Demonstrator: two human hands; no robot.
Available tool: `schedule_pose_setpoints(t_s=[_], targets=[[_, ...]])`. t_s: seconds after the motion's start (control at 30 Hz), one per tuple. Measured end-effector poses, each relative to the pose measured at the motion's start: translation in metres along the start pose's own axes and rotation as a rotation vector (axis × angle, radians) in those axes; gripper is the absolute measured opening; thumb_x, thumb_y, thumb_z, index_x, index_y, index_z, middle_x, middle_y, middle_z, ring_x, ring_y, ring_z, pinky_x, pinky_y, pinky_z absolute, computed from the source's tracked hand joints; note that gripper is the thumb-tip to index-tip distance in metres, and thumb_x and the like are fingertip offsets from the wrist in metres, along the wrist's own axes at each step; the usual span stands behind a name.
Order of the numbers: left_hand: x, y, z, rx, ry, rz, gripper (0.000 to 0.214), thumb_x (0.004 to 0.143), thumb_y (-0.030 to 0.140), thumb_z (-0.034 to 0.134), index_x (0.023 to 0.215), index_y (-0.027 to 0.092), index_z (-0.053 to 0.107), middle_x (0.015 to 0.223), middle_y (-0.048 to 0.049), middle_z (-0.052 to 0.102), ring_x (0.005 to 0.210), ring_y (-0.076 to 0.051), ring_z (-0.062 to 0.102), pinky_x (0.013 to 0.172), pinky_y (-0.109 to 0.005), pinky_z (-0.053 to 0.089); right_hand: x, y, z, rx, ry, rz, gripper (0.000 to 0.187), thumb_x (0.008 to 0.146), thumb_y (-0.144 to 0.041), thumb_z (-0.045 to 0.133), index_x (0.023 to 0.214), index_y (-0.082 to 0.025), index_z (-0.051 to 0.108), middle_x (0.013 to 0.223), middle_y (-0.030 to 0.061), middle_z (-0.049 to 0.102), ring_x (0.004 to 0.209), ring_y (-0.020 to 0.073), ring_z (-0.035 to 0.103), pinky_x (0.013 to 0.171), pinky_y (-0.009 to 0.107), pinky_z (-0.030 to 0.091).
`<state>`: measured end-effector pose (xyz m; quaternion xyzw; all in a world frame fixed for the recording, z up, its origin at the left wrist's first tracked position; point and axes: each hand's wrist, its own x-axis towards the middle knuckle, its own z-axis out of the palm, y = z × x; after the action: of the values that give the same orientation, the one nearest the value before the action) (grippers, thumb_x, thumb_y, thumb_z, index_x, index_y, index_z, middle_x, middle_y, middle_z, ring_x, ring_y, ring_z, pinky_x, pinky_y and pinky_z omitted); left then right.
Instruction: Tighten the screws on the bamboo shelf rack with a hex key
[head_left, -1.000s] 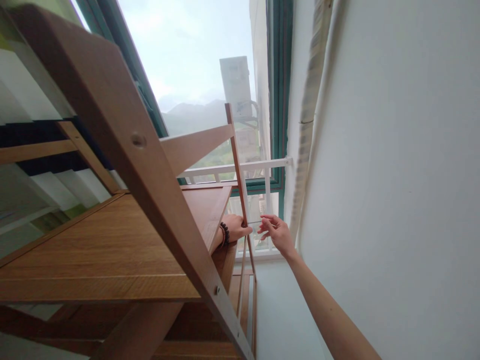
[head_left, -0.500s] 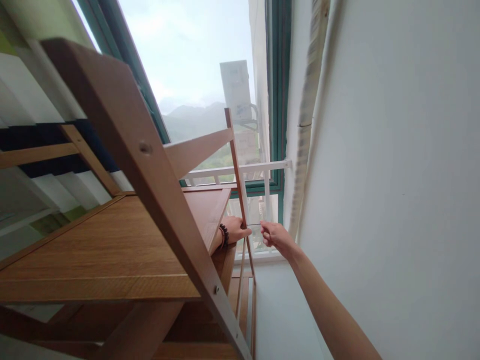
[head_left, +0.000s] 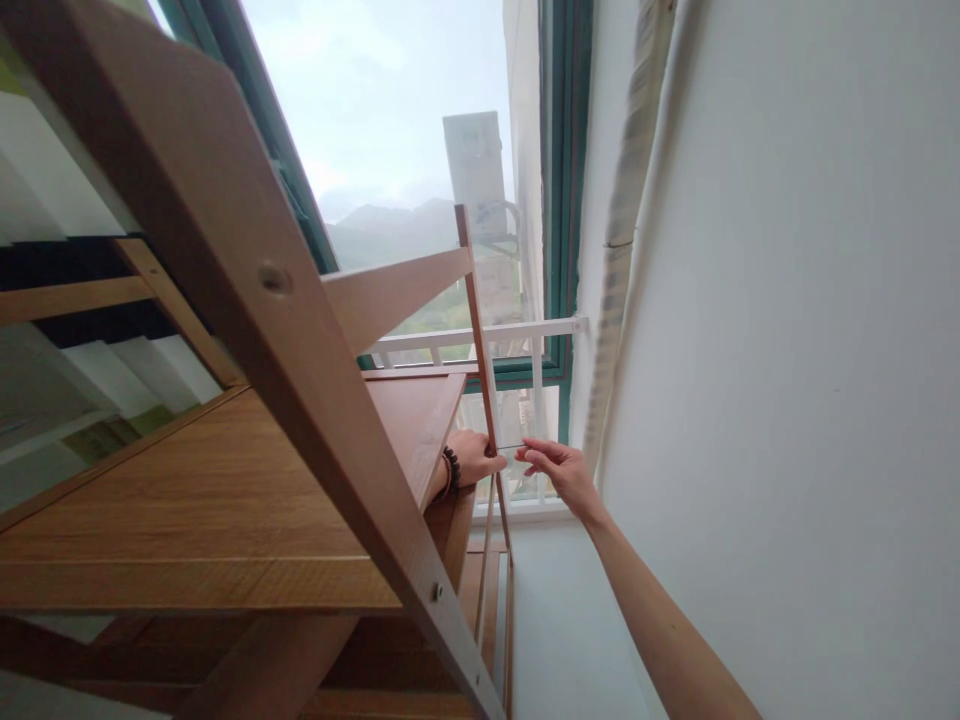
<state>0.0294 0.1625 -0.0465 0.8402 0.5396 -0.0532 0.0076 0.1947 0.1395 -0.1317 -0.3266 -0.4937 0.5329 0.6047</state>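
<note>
A wooden shelf unit (head_left: 225, 480) fills the left and middle of the view. My left hand (head_left: 471, 457), with a dark bead bracelet at the wrist, reaches out under its upper board and closes around the far post (head_left: 484, 395); some fingers are hidden behind the wood. To the right of that post is my right hand (head_left: 561, 472), its thumb and forefinger pinched at the end of a thin dark rod, a hex key (head_left: 511, 446). The rod's other end meets the post beside my left hand.
The near slanted post (head_left: 322, 400) crosses close in front of me, with bolts set in it. Behind stand a window with a green frame (head_left: 566, 200) and a white railing (head_left: 532, 330). A wrapped pipe (head_left: 619, 240) runs down the white wall (head_left: 787, 300). Striped curtain (head_left: 60, 190) hangs at left.
My right hand has shifted its grip on the hex key, its fingers opening out from a tighter curl. My left hand stays on the post. The view has moved slightly nearer the shelf.
</note>
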Motion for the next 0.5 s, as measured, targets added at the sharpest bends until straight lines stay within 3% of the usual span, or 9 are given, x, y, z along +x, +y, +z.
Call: schedule_pose_setpoints(t_s=[0.17, 0.3, 0.4, 0.5], targets=[[0.001, -0.001, 0.001, -0.003, -0.009, 0.001, 0.043, 0.073, 0.047, 0.035, 0.073, 0.018, 0.067, 0.073, -0.0107, 0.067, 0.072, -0.024, 0.061, 0.059, -0.029, 0.04, 0.01, 0.005, 0.008, 0.033, 0.084, 0.084, 0.034, 0.067, -0.046, 0.066, 0.068, -0.012, 0.065, 0.055, 0.0042, 0.064, 0.053, 0.0159, 0.063, 0.046, 0.024, 0.048], [0.001, -0.001, 0.001, -0.002, -0.014, -0.002, 0.043, 0.073, 0.047, 0.036, 0.073, 0.017, 0.066, 0.073, -0.0109, 0.066, 0.071, -0.024, 0.061, 0.059, -0.029, 0.04, 0.016, 0.01, 0.014, 0.096, 0.112, 0.217, 0.036, 0.072, -0.048, 0.06, 0.065, -0.013, 0.06, 0.04, -0.0033, 0.049, 0.037, 0.0108, 0.054, 0.034, 0.019, 0.038], [0.0, 0.0, 0.0, -0.001, -0.013, -0.001, 0.042, 0.073, 0.046, 0.036, 0.072, 0.017, 0.066, 0.072, -0.0107, 0.066, 0.071, -0.024, 0.061, 0.059, -0.029, 0.04, 0.017, 0.011, 0.018, 0.143, 0.125, 0.251, 0.032, 0.072, -0.047, 0.061, 0.07, -0.015, 0.057, 0.047, -0.0044, 0.05, 0.037, 0.0088, 0.053, 0.033, 0.018, 0.038], [-0.002, 0.002, -0.002, -0.002, -0.01, -0.006, 0.042, 0.073, 0.046, 0.036, 0.073, 0.017, 0.066, 0.072, -0.0108, 0.066, 0.071, -0.024, 0.061, 0.059, -0.029, 0.041, 0.013, 0.008, 0.02, 0.159, 0.141, 0.203, 0.033, 0.07, -0.049, 0.062, 0.078, -0.017, 0.056, 0.058, -0.0017, 0.058, 0.049, 0.0107, 0.06, 0.038, 0.018, 0.043]])
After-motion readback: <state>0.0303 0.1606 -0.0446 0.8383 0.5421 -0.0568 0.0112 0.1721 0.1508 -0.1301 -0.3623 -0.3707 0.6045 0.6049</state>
